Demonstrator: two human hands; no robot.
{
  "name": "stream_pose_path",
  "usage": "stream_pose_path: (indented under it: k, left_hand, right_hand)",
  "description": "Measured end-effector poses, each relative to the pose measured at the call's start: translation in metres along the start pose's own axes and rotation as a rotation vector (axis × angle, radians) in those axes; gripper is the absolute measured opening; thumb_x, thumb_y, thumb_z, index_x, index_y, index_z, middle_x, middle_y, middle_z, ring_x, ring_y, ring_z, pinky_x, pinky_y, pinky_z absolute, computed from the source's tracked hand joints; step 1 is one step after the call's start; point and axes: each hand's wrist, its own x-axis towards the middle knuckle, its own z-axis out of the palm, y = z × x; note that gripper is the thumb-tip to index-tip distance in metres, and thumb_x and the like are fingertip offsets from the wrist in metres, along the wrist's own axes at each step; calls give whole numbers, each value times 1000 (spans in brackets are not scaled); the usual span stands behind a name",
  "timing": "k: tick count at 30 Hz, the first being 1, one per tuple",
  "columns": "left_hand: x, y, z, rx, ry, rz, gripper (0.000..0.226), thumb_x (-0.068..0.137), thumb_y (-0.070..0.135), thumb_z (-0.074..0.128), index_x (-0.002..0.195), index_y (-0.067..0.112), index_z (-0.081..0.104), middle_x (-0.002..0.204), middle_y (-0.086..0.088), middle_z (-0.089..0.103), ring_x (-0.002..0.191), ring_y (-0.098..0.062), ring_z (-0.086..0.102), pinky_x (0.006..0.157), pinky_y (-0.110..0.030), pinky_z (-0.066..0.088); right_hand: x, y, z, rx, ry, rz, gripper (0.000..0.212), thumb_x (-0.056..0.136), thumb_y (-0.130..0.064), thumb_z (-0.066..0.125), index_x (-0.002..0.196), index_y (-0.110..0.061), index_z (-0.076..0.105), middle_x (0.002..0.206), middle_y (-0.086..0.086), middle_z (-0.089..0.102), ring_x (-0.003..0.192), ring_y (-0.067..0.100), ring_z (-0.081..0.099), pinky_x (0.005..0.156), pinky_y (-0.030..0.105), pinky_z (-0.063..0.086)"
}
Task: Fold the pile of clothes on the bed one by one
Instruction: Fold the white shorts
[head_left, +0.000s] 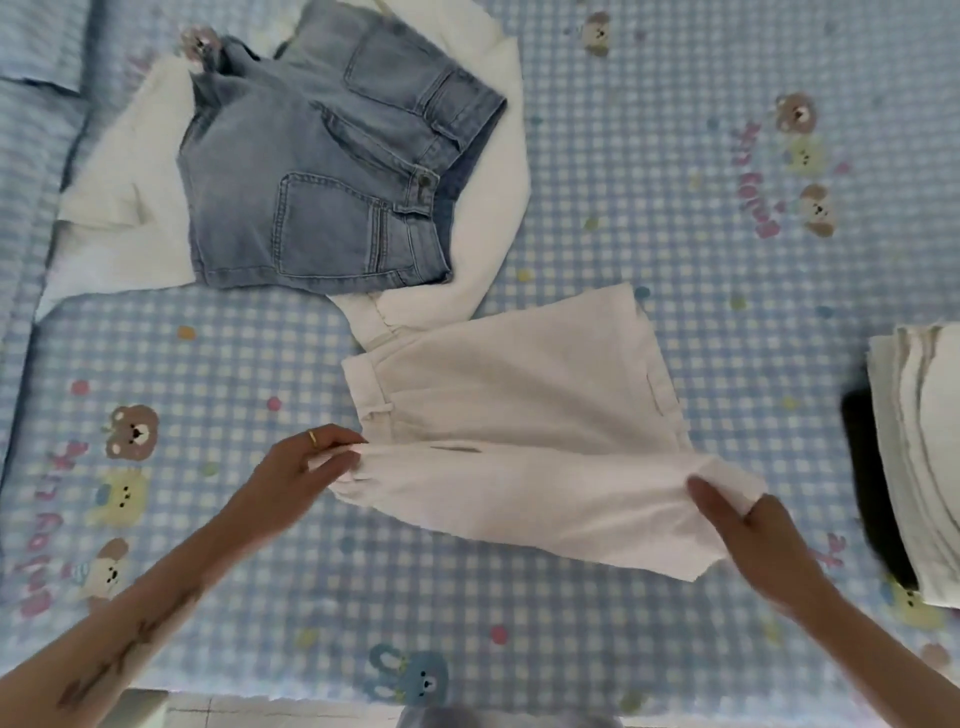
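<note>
Both hands on white shorts (519, 415) | L hand (301, 467) pinches waist corner, R hand (748, 525) grips hem | I'm mid-fold | next: lay near half over, I reckon

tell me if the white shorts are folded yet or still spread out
Partly folded: the white shorts have their near edge doubled over, pinched by the left hand and right hand.

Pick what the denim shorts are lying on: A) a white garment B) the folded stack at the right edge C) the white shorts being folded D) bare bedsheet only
A: the denim shorts lie on a white garment that spreads out around them, apart from the white shorts both hands hold.
</note>
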Motion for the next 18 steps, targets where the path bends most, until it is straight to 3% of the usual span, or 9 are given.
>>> stream_pose_path:
  k: [3, 7, 9, 12, 15, 17, 18]
  left_hand:
    - [49, 19, 6, -133, 155, -14, 17, 85, 10, 66, 84, 27, 68, 79, 12, 70, 69, 4, 61, 65, -2, 42]
    - [106, 20, 20, -334, 310, -182, 15, 85, 10, 63, 79, 24, 65, 68, 0, 62, 51, -9, 56, 47, -22, 50]
    - [125, 12, 27, -248, 402, -226, 10, 87, 13, 61, 82, 22, 63, 74, 0, 64, 53, -7, 56, 51, -17, 46]
    - [140, 5, 37, -78, 501, -245, 7, 90, 15, 58, 90, 18, 63, 80, 4, 67, 68, -8, 61, 56, -14, 39]
    - [142, 14, 47, 48, 585, -231, 14, 92, 14, 53, 103, 13, 62, 96, -3, 66, 89, -27, 63, 72, -30, 48]
    - [139, 25, 59, 352, 711, -56, 29, 93, 11, 52, 121, 5, 57, 126, -17, 55, 114, -37, 52, 95, -45, 42]
    - [135, 33, 70, 467, 701, 101, 37, 94, 12, 50, 130, 4, 51, 138, -20, 46, 127, -37, 42, 104, -48, 34]
  right_hand:
    - [55, -32, -5, -41, 128, -16, 30, 89, -38, 60, 67, -17, 62, 53, -7, 64, 50, 4, 56, 43, 13, 41]
    - [134, -57, 9, -152, 205, -86, 35, 94, -35, 54, 71, -8, 57, 63, 2, 57, 56, 16, 50, 50, 30, 37]
    - [171, -68, 24, -217, 227, -128, 35, 95, -32, 51, 68, -9, 52, 59, -1, 51, 54, 14, 45, 48, 28, 33]
    - [222, -74, 48, -288, 184, -126, 31, 97, -30, 48, 71, -12, 49, 65, -3, 52, 62, 15, 50, 54, 26, 33]
    - [244, -76, 62, -403, 215, -32, 21, 97, -28, 47, 96, -8, 54, 91, 10, 61, 89, 33, 57, 69, 37, 41]
    - [240, -73, 70, -617, 410, -86, 35, 98, -26, 46, 127, -6, 47, 124, 17, 55, 113, 37, 51, 89, 45, 40]
    - [229, -71, 81, -694, 486, -222, 45, 98, -27, 44, 138, -7, 39, 138, 17, 46, 125, 35, 44, 98, 48, 36]
